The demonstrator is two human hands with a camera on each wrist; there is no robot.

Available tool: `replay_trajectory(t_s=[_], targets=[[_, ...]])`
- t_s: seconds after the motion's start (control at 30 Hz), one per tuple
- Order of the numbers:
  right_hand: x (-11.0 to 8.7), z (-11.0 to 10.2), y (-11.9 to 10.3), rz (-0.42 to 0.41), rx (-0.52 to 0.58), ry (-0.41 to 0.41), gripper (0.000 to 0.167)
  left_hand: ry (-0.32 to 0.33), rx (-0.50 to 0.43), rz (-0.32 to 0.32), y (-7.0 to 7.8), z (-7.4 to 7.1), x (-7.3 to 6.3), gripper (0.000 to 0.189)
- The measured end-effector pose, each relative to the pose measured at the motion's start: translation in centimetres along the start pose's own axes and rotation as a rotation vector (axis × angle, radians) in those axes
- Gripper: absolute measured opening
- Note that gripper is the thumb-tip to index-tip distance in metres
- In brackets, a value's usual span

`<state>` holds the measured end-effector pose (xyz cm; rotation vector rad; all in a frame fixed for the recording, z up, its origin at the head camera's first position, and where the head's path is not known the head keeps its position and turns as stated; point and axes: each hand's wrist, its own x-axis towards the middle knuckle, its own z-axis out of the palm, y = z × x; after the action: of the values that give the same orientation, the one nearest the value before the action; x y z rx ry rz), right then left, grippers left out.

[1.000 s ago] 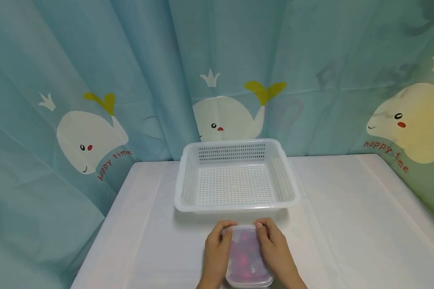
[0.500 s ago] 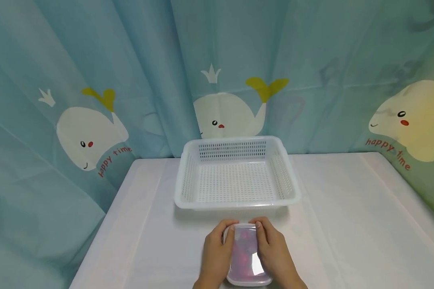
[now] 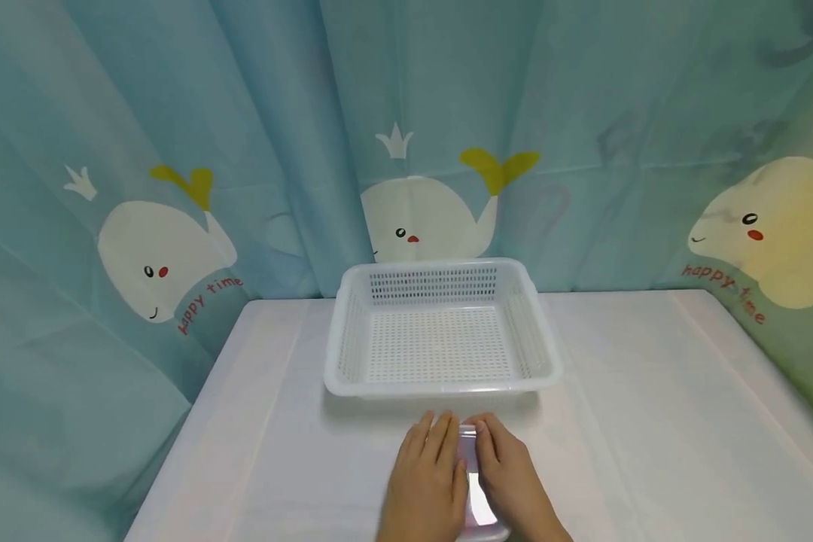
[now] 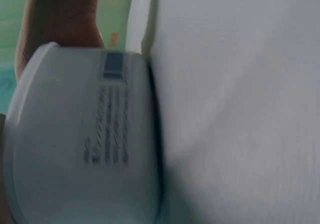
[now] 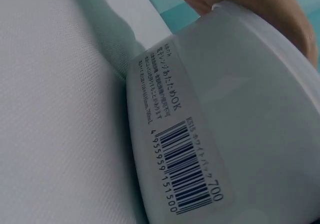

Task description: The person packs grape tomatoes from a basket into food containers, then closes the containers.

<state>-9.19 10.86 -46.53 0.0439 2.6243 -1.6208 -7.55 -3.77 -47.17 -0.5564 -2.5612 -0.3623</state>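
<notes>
A white lidded food container (image 3: 476,500) stands on the table near its front, with pink things dimly visible through the clear lid. My left hand (image 3: 427,482) lies over the left part of the lid, fingers straight and pointing forward. On the right side my right hand (image 3: 515,478) grips the container, thumb on the lid's far right corner and fingers around the edge. A printed label (image 4: 107,124) shows on the container's wall in the left wrist view. The right wrist view shows a barcode label (image 5: 185,166) on the wall. Much of the lid is hidden by my hands.
Just beyond the hands stands a white perforated plastic basket (image 3: 443,389) with nothing in it. White cloth covers the table (image 3: 657,421). A blue-green curtain (image 3: 278,150) with whale prints hangs behind and along the sides.
My left hand has let go of the container's far left corner and moved right, laying straight fingers over the lid. The right hand keeps its grip; the container stays about where it was.
</notes>
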Motion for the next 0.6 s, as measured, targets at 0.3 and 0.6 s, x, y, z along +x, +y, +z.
replay_trajectory(t_s=[0.3,0.6], targets=[[-0.2,0.2,-0.2,-0.018,-0.081,0.037,0.028,0.011,0.146,0.079,-0.1,0.0,0.2,0.043],[-2.8,1.6,0.5,-0.353,-0.524,0.231,0.047,0.022,-0.029,-0.008,-0.2,0.3,-0.2,0.046]])
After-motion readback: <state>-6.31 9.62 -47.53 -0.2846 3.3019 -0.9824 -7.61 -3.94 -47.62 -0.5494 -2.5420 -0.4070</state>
